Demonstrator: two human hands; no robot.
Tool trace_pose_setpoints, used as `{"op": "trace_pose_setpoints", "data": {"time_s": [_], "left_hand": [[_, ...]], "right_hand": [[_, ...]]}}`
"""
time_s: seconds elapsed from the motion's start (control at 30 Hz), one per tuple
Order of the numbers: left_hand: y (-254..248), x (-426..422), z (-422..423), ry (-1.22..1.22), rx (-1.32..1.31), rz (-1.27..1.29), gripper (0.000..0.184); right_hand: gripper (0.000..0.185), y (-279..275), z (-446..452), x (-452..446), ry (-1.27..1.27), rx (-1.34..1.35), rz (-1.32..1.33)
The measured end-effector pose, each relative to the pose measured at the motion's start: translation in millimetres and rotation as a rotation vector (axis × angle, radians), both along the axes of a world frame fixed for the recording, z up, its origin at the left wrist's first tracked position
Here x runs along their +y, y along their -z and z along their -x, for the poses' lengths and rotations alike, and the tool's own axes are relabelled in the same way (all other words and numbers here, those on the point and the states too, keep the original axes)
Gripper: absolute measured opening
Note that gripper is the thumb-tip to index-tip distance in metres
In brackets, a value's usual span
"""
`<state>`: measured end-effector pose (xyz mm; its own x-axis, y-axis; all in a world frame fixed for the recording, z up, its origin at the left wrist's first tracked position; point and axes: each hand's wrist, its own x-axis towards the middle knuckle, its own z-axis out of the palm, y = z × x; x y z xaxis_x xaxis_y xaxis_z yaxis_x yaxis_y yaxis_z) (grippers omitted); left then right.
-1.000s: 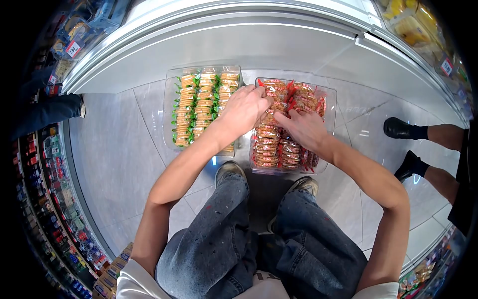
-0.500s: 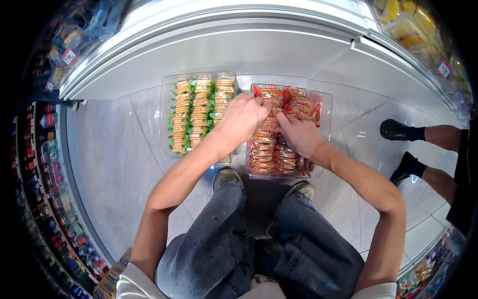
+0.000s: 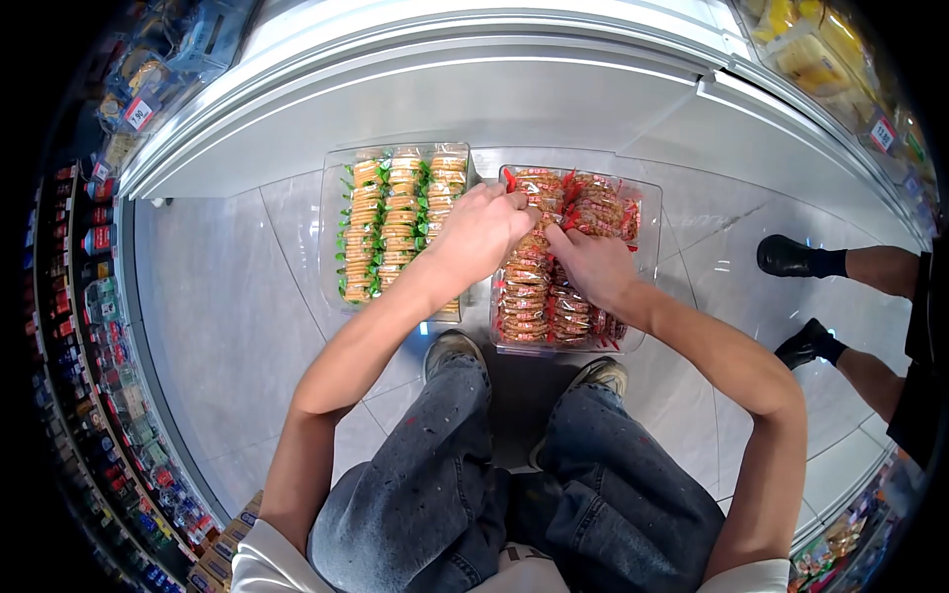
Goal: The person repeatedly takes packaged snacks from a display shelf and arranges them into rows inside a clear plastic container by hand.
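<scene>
Two clear plastic boxes stand side by side on the floor. The right box [image 3: 647, 212] holds rows of cookies in clear wrappers with red ends [image 3: 524, 292]; the left box [image 3: 331, 212] has rows of pale cookies in wrappers with green ends [image 3: 400, 212]. My left hand [image 3: 484, 229] reaches across the gap into the right box, its fingers curled onto packets in the left row. Close beside it, my right hand [image 3: 596, 265] has fingers and thumb closed around packets near the box's middle. Both sets of fingertips are partly hidden among the wrappers.
A white cabinet front [image 3: 465, 99] curves along the far side. Stocked shelves [image 3: 109, 395] line the left, with cardboard boxes [image 3: 222, 553] at the lower left. Another person's legs and black shoes [image 3: 786, 255] are at the right. My own shoes [image 3: 455, 346] are just below the boxes.
Both hands stay at nearly the same spots in the right box, with only slight finger movement. The whole view has shifted slightly.
</scene>
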<state>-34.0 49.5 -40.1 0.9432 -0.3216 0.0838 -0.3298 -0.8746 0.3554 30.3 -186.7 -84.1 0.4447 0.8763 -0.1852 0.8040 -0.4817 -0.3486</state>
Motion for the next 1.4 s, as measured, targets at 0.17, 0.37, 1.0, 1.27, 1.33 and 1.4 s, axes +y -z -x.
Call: {"op": "trace_pose_setpoints", "data": {"time_s": [0.17, 0.37, 1.0, 1.27, 1.33, 1.4], "left_hand": [[-34, -1, -5, -0.039, 0.024, 0.097, 0.018], [-106, -2, -28, -0.119, -0.104, 0.464, 0.018], [-167, 64, -186, -0.39, -0.513, 0.936, 0.054], [-173, 85, -161, -0.479, -0.368, 1.052, 0.056], [-172, 87, -160, -0.478, -0.354, 1.068, 0.059], [-174, 86, -160, -0.474, -0.305, 1.107, 0.06]], "right_hand": [[0.031, -32, -4, -5, -0.043, -0.232, -0.054], [0.021, -83, -44, 10, 0.047, -0.488, -0.491], [0.082, -287, -313, 223, 0.549, -0.55, -0.631], [0.073, -238, -415, 272, 0.174, -0.123, -0.63], [0.067, -238, -391, 259, 0.089, -0.148, -0.722], [0.058, -279, -288, 216, 0.175, -0.564, -0.601]]}}
